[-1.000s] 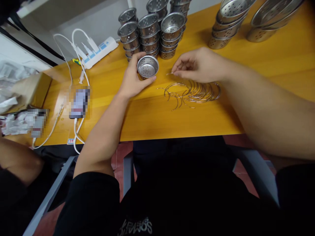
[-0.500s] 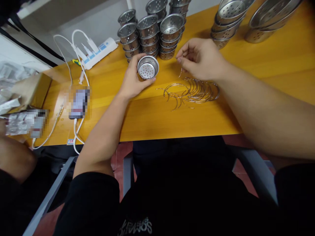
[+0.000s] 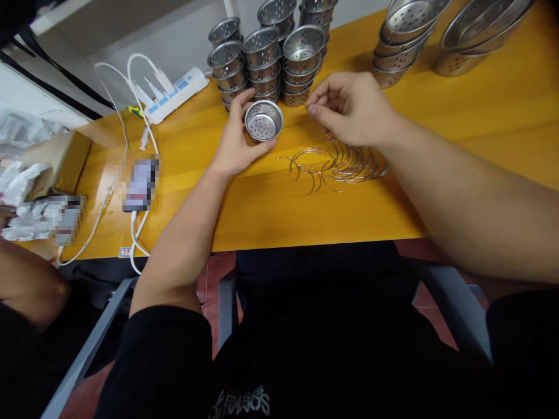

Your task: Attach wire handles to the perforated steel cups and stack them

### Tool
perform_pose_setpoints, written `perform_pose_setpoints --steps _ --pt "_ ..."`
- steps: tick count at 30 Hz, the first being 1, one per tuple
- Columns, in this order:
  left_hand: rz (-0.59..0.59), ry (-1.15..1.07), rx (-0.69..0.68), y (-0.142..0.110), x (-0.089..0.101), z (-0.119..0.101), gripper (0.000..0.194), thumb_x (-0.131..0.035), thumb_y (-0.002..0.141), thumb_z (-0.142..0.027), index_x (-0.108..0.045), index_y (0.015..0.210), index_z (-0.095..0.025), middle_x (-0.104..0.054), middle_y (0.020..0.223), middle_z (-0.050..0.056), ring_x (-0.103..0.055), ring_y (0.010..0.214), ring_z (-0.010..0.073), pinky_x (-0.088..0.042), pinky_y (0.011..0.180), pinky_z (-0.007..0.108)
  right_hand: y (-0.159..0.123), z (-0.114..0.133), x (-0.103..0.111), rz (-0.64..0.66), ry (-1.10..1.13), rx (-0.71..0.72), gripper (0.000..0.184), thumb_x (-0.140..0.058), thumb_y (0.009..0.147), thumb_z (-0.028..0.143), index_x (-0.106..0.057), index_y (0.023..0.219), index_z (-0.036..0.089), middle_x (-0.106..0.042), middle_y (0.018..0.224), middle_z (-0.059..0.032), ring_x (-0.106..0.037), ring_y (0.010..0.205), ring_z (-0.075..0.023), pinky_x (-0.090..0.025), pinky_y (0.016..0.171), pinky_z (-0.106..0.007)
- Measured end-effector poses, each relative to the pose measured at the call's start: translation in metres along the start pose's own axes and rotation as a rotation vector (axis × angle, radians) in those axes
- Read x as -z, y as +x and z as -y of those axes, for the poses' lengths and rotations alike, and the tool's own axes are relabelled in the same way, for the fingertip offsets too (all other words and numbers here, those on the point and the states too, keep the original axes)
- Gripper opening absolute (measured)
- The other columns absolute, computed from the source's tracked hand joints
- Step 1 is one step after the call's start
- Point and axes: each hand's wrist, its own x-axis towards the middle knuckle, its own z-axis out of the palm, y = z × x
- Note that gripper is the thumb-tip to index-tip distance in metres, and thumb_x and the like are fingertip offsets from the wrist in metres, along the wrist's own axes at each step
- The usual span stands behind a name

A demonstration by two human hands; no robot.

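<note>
A small perforated metal cup (image 3: 264, 123) is in my left hand (image 3: 238, 137), its open mouth tilted toward me. My thumb lies along its near side and my fingers reach round the far side, with one fingertip a little off the rim. To the right, my right hand (image 3: 351, 110) is pinched at thumb and forefinger. A thin curved wire seems to be in that pinch, mostly hidden by the fingers. Just below this hand, a heap of curved metal wires (image 3: 349, 163) lies on the wooden table (image 3: 279, 218), some loose at its left.
Stacks of perforated cups (image 3: 262, 49) stand behind my left hand. Larger perforated containers (image 3: 406, 35) and wide bowls (image 3: 463, 58) are at the back right. On the left are a power strip (image 3: 179, 93), a phone (image 3: 140, 185), cables and a cardboard box (image 3: 65, 157); another person's arm (image 3: 32, 276) shows there.
My right hand has shifted slightly left, toward the cup, and the wire hanging from it is now harder to see. My left forefinger has lifted a little from the cup's rim.
</note>
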Motion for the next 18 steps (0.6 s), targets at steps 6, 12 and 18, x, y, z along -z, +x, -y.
perform_pose_setpoints --steps 6,12,18 --pt "-0.004 -0.182 -0.157 0.009 -0.017 0.044 0.125 -0.089 0.097 -0.106 -0.032 0.190 -0.046 -0.068 0.182 0.015 -0.076 0.168 0.0373 -0.069 0.138 0.054 0.007 -0.024 -0.002 -0.056 -0.044 0.170 0.044 -0.097 0.126 0.064 -0.082 0.116 0.024 -0.077 0.096 -0.0044 -0.062 0.075 -0.0164 -0.059 0.070 -0.033" --pt "-0.023 -0.199 -0.145 0.013 -0.025 0.058 0.120 -0.093 0.097 -0.101 -0.041 0.187 -0.042 -0.067 0.181 0.016 -0.078 0.165 0.0381 -0.069 0.137 0.056 0.010 -0.032 -0.003 -0.081 -0.039 0.193 0.039 -0.103 0.124 0.056 -0.083 0.118 0.023 -0.076 0.093 -0.0023 -0.063 0.072 -0.0139 -0.059 0.067 -0.030" --pt "-0.032 -0.219 -0.147 0.010 -0.017 0.043 0.107 -0.107 0.088 -0.095 -0.065 0.169 -0.040 -0.078 0.172 0.013 -0.083 0.153 0.0370 -0.071 0.136 0.061 0.009 -0.030 -0.004 -0.064 -0.009 0.227 0.049 -0.100 0.124 0.068 -0.081 0.116 0.024 -0.074 0.092 -0.0022 -0.059 0.071 -0.0135 -0.053 0.066 -0.031"
